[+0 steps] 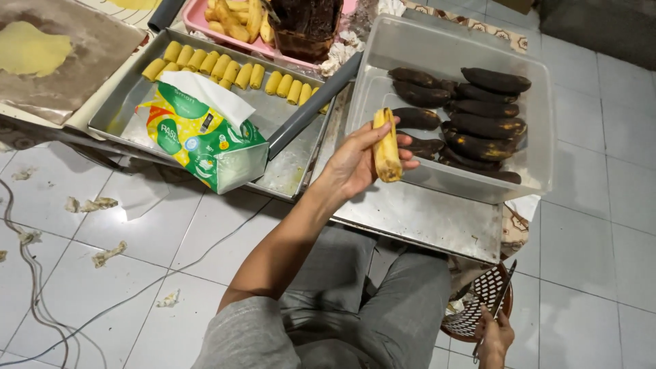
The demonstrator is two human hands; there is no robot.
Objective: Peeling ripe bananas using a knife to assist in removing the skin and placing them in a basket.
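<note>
There are about ten black bananas (478,123) in one clear box (540,102), one peeled banana (387,147), two metal trays (123,109), and one tissue pack (205,133)

Bare steel tray (424,219) lies free; clear tub (540,102) perhaps blocks beyond.

Peeled banana (387,147) in your left hand (355,164): deep yellow, faint brown streaks.
Unpeeled bananas (471,116): your clear plastic tub (540,137) holds them, nearly black, a few yellow flecks.
Rolled pieces (225,68): pale yellow, in a row on your grey metal tray (287,171).
Tissue pack (205,133): green and yellow with orange patches, white tissue on top.
Basin (195,17): pink.
Basket (478,307) by your right hand (495,338): reddish-brown rim, white lattice.
Your trousers (383,307): grey.
Floor (594,273): pale grey-white tiles.
</note>
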